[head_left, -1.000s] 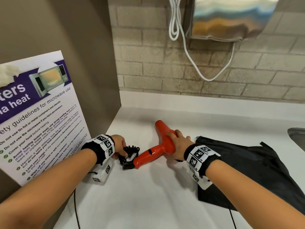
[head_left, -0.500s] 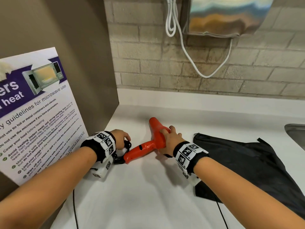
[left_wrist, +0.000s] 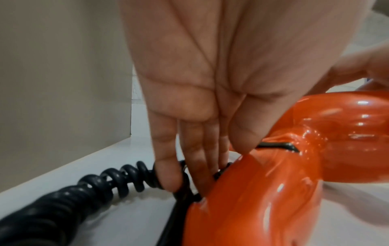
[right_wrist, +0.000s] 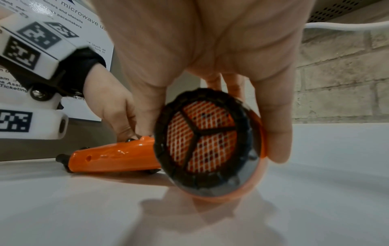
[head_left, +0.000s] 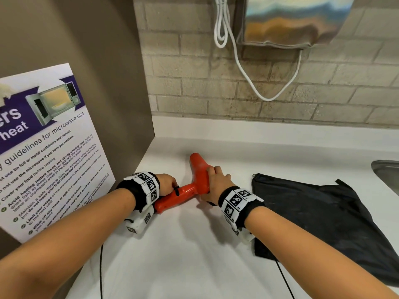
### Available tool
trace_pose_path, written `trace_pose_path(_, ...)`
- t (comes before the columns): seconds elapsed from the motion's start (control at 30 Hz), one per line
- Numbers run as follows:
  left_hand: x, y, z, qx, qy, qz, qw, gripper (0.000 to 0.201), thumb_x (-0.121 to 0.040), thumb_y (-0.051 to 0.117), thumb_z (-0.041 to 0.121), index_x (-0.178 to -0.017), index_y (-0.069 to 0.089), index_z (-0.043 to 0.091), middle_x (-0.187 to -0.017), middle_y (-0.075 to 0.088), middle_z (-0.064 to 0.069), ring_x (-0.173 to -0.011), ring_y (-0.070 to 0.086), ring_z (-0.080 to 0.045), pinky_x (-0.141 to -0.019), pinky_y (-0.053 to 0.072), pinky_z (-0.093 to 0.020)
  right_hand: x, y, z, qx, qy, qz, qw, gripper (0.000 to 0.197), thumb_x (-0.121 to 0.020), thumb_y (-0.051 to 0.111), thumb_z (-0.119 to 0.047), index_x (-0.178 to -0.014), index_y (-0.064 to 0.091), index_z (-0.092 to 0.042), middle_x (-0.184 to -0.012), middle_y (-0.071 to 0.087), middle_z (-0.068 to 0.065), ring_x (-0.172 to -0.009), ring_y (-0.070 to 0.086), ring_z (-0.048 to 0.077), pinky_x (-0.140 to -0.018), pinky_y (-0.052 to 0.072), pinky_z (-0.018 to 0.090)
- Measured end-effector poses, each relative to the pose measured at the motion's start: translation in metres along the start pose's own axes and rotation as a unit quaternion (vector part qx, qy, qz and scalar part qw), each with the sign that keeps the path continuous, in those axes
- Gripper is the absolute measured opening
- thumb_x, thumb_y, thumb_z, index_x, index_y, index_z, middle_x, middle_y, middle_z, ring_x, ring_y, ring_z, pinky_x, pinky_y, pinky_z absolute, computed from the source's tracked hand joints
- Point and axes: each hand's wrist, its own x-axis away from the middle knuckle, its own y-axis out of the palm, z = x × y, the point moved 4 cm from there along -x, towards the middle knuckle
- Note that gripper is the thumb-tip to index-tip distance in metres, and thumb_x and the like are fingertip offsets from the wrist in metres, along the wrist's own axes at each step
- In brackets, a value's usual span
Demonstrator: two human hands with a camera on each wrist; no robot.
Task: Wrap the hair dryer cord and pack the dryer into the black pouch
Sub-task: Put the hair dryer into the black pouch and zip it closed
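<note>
An orange hair dryer (head_left: 194,187) lies on the white counter (head_left: 183,255), nozzle toward the wall. My right hand (head_left: 216,180) grips its barrel; in the right wrist view the black rear grille (right_wrist: 202,138) faces the camera under my palm. My left hand (head_left: 168,183) is on the handle, fingertips (left_wrist: 168,179) holding the black coiled cord (left_wrist: 94,188) against it. One strand crosses the handle (head_left: 177,190). The rest of the cord is hidden under my left wrist in the head view. The black pouch (head_left: 323,212) lies flat to the right, partly under my right forearm.
A brown side panel with a microwave guidelines poster (head_left: 43,158) stands close on the left. Behind is a brick wall with a white cable (head_left: 241,67) and a metal dispenser (head_left: 291,22). A sink edge (head_left: 386,171) shows at far right.
My left hand has moved from the cord bundle at the handle's end up onto the handle, taking the cord with it. The loose bundle has gone from the head view. The right hand keeps its grip.
</note>
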Motion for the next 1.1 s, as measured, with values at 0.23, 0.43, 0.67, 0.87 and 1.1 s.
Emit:
trace_pose_path(0.23, 0.004, 0.002, -0.001, 0.007, 0.003, -0.033, 0.999, 0.043, -0.092, 0.037, 0.008, -0.132, 0.05, 0.018, -0.131, 0.056, -0.007, -0.117, 0.055, -0.024, -0.103, 0.043, -0.035, 0.002, -0.001, -0.002, 0.002, -0.013, 0.004, 1.0, 0.079, -0.07, 0.073, -0.033, -0.132, 0.027, -0.017, -0.133, 0.031, 0.008, -0.113, 0.036, 0.037, -0.089, 0.044, 0.044)
trace_pose_path(0.43, 0.009, -0.009, 0.0, 0.032, 0.001, -0.024, 0.999, 0.043, -0.092, 0.047, 0.019, -0.135, 0.046, 0.016, -0.136, 0.052, -0.004, -0.12, 0.053, -0.02, -0.1, 0.041, -0.027, 0.004, -0.009, 0.004, 0.001, -0.03, 0.003, 1.0, 0.076, -0.075, 0.065, -0.034, -0.138, 0.024, -0.024, -0.125, 0.031, 0.011, -0.111, 0.038, 0.035, -0.089, 0.044, 0.041)
trace_pose_path(0.67, 0.03, -0.045, 0.057, -0.011, 0.051, 0.078, 0.996, 0.032, -0.089, 0.053, 0.035, -0.113, 0.064, 0.016, -0.12, 0.063, -0.002, -0.112, 0.056, -0.019, -0.096, 0.043, -0.03, 0.01, -0.053, 0.051, -0.048, -0.004, -0.035, 0.998, 0.058, -0.083, 0.058, -0.033, -0.134, 0.036, -0.02, -0.132, 0.04, 0.009, -0.117, 0.049, 0.025, -0.094, 0.042, 0.034)
trace_pose_path(0.87, 0.04, -0.046, 0.156, 0.061, 0.13, 0.07, 0.987, 0.024, -0.086, 0.058, 0.034, -0.101, 0.067, 0.019, -0.093, 0.067, 0.001, -0.082, 0.058, -0.015, -0.072, 0.045, -0.024, 0.014, -0.093, 0.137, -0.029, 0.097, -0.015, 0.995, 0.049, -0.084, 0.059, -0.035, -0.128, 0.046, -0.017, -0.134, 0.045, 0.011, -0.121, 0.046, 0.026, -0.099, 0.037, 0.029)
trace_pose_path(1.1, -0.007, -0.013, 0.236, -0.004, 0.149, 0.003, 0.989, 0.049, -0.092, 0.05, 0.029, -0.136, 0.042, 0.01, -0.138, 0.047, -0.01, -0.122, 0.048, -0.027, -0.092, 0.041, -0.026, 0.023, -0.098, 0.236, 0.056, 0.194, -0.074, 0.977, 0.046, -0.092, 0.048, -0.023, -0.135, 0.038, -0.012, -0.143, 0.041, 0.011, -0.13, 0.04, 0.028, -0.105, 0.033, 0.032)
